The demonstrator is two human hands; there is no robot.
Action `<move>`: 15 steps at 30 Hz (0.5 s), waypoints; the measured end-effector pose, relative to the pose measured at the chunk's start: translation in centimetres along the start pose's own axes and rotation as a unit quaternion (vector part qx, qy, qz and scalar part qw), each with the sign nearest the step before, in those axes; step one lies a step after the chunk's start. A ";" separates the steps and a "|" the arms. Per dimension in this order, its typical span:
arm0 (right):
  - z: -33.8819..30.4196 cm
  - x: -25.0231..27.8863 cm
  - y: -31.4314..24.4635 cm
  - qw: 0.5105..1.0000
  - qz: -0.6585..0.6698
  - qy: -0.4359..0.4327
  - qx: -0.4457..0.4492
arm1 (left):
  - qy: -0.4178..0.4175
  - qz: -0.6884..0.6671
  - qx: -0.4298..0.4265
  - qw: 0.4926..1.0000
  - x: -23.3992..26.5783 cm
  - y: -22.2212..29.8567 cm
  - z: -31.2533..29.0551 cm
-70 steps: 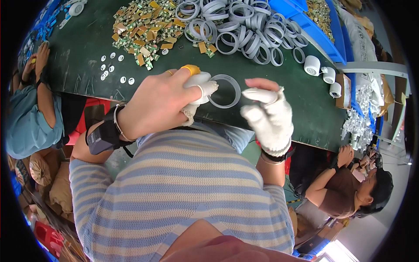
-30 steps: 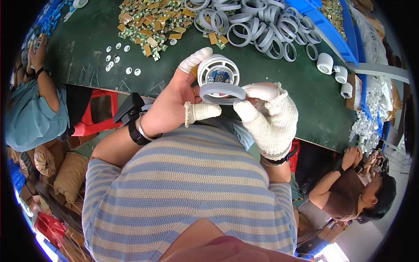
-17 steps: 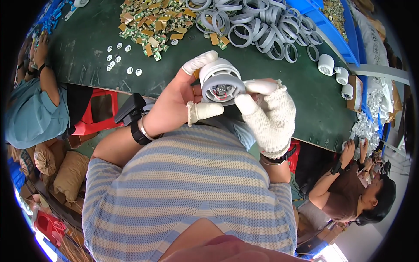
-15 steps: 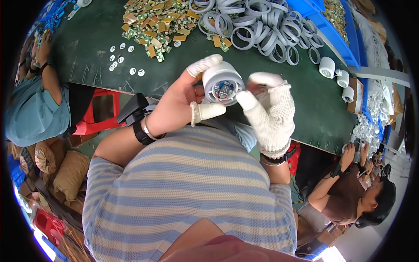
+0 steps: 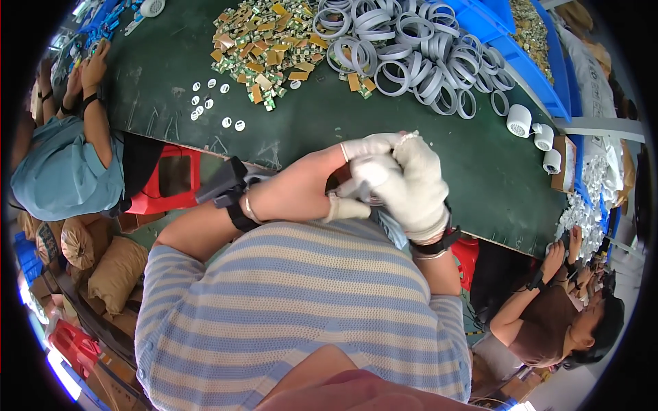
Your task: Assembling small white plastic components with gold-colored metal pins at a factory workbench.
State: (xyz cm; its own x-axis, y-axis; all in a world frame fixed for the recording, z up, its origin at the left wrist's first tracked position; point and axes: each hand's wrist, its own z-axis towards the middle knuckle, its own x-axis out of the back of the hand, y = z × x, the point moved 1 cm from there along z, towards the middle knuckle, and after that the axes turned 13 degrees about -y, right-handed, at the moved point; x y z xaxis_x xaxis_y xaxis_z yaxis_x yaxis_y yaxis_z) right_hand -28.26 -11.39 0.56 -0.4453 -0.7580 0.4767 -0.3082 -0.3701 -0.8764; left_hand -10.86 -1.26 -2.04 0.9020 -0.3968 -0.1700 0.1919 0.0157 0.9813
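Close to my body, at the table's near edge, my left hand (image 5: 291,186) grips a white cylindrical housing (image 5: 351,188). White cloth covers this hand's thumb and a finger; the palm is bare. My right hand (image 5: 421,188), in a white knitted glove, closes over the housing's end, thumb and fingers bent around it. Motion blurs the right thumb and the part under it. Most of the housing is hidden between both hands, and its inside cannot be seen.
Ahead on the green table (image 5: 295,130) lie a heap of small circuit boards (image 5: 267,48), many grey rings (image 5: 428,48) and several white discs (image 5: 227,122). White housings (image 5: 519,121) stand at right near blue bins (image 5: 528,75). Co-workers (image 5: 65,164) sit on both sides.
My right hand has moved left onto the housing, covering its open end, where a blue board and wires showed before. The housing has come lower, and the view has shifted slightly.
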 end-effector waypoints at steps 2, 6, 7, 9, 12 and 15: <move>-0.8 1.6 -0.7 0.975 0.194 0.043 -0.100 | 0.039 0.226 0.012 0.973 2.9 1.1 -0.9; -1.2 6.5 4.9 0.968 -0.164 0.104 -0.159 | 0.178 0.663 0.077 0.723 12.1 1.7 -0.4; -0.4 6.7 5.3 0.963 -0.180 0.115 -0.163 | 0.167 0.701 0.088 0.688 13.8 1.1 0.0; 0.5 6.5 5.4 0.951 -0.247 0.179 -0.060 | 0.157 0.688 0.102 0.701 14.6 0.8 1.3; -1.2 5.3 2.2 0.942 -0.263 0.207 0.036 | 0.147 0.644 0.048 0.749 14.9 1.8 1.7; -3.5 3.6 0.9 0.935 -0.316 0.154 0.040 | 0.246 0.276 0.151 0.917 11.7 2.6 0.7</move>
State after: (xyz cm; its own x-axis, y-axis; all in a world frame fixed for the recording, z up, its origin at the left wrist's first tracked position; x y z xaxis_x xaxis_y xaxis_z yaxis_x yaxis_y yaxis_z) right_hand -33.10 -12.60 1.74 -0.4200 -0.1879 0.8879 -0.5327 -0.7410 -0.4088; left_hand -0.06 -6.52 -1.37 0.9088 0.0590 0.4131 -0.3954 -0.1949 0.8976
